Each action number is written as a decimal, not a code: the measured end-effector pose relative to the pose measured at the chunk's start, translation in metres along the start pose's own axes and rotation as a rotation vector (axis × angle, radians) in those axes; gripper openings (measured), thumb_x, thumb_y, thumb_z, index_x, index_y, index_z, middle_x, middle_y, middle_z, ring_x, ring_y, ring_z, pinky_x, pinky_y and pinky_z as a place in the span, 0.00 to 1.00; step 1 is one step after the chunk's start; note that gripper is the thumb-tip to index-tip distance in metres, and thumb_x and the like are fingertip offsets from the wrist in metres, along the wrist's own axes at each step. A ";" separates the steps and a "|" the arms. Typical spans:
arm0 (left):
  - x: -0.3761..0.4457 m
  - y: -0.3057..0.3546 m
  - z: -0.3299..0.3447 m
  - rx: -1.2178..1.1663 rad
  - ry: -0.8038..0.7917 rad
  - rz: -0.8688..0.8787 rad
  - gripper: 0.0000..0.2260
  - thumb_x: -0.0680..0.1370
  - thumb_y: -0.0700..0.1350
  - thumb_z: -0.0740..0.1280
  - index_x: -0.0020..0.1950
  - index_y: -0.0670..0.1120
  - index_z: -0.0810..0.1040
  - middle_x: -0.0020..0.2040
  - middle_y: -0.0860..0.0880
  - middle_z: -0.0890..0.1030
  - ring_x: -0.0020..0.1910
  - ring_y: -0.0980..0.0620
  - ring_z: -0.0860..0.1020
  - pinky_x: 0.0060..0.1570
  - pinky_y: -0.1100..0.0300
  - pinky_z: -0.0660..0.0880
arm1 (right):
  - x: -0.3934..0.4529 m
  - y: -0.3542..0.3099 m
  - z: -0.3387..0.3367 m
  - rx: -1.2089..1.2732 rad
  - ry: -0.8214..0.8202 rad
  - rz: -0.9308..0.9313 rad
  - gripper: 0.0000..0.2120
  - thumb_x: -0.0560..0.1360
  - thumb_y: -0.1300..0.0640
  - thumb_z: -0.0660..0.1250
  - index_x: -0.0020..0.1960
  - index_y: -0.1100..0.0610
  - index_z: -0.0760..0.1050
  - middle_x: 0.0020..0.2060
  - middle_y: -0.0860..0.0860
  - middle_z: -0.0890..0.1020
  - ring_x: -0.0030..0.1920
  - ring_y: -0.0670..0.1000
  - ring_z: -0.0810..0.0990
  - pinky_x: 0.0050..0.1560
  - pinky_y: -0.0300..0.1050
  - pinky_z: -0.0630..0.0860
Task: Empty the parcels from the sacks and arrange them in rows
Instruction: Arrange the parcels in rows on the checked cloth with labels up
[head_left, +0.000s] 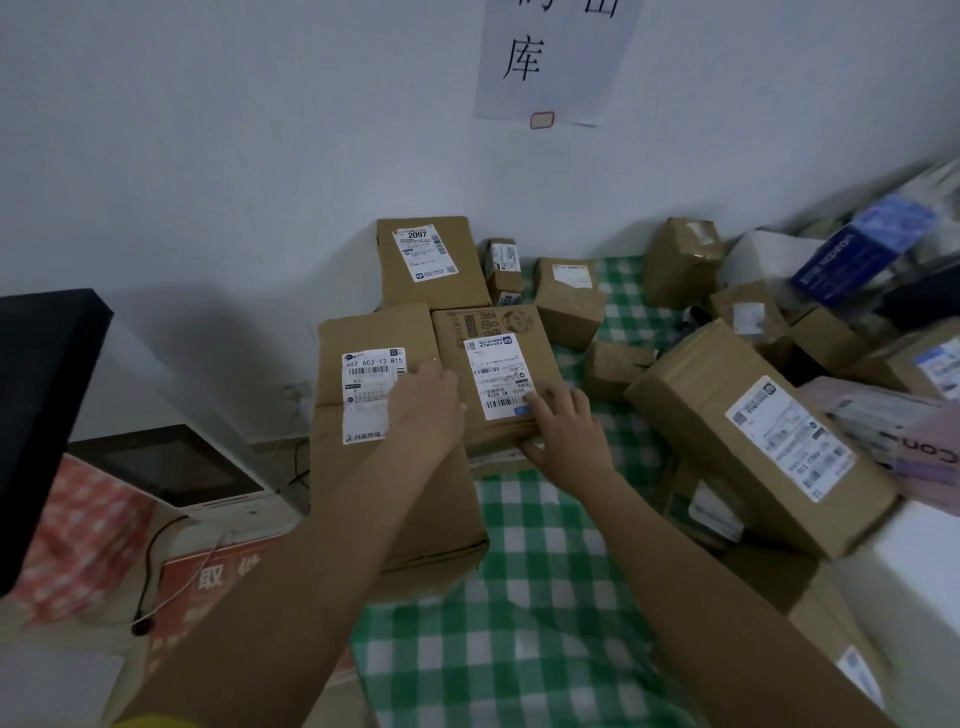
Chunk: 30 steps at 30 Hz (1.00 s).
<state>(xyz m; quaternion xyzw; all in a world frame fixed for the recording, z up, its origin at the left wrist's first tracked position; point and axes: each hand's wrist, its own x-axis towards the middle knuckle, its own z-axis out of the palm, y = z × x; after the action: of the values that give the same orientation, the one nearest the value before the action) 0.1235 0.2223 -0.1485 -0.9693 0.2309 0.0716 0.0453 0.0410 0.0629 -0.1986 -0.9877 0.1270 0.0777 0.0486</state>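
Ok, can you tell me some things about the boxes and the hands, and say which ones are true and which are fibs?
1. Both hands are on the same box. True: the left hand and right hand touch the middle box.
2. The cloth under the boxes is red and plain. False: it is green and white checked.
3. The box by the wall has 2097 on its label. True.
4. The long box on the right lies flat in a neat row. False: it is tilted, leaning on a jumbled pile.
5. A paper sign hangs on the wall. True.
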 end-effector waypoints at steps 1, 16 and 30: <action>-0.003 0.001 0.003 0.004 0.003 -0.014 0.18 0.81 0.54 0.57 0.65 0.45 0.70 0.64 0.44 0.70 0.53 0.46 0.75 0.41 0.59 0.67 | -0.004 0.002 -0.001 0.026 -0.013 -0.010 0.32 0.76 0.43 0.63 0.75 0.48 0.54 0.74 0.54 0.56 0.74 0.58 0.55 0.71 0.56 0.63; -0.044 0.093 0.000 -0.167 -0.086 -0.358 0.20 0.80 0.51 0.58 0.70 0.43 0.64 0.68 0.40 0.66 0.65 0.40 0.67 0.58 0.48 0.69 | -0.058 0.095 -0.037 0.058 0.102 -0.305 0.22 0.78 0.50 0.61 0.71 0.54 0.66 0.72 0.57 0.62 0.73 0.57 0.56 0.72 0.53 0.61; -0.060 0.194 -0.071 -0.313 0.154 -0.043 0.08 0.79 0.46 0.58 0.51 0.46 0.76 0.49 0.47 0.80 0.47 0.47 0.77 0.46 0.52 0.74 | -0.069 0.206 -0.153 0.239 0.123 -0.379 0.12 0.78 0.54 0.64 0.60 0.52 0.76 0.62 0.52 0.73 0.65 0.53 0.69 0.65 0.48 0.66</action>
<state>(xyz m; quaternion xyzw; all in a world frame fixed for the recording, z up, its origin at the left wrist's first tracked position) -0.0089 0.0674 -0.0798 -0.9718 0.1988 0.0314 -0.1226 -0.0562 -0.1366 -0.0526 -0.9840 -0.0499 -0.0085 0.1710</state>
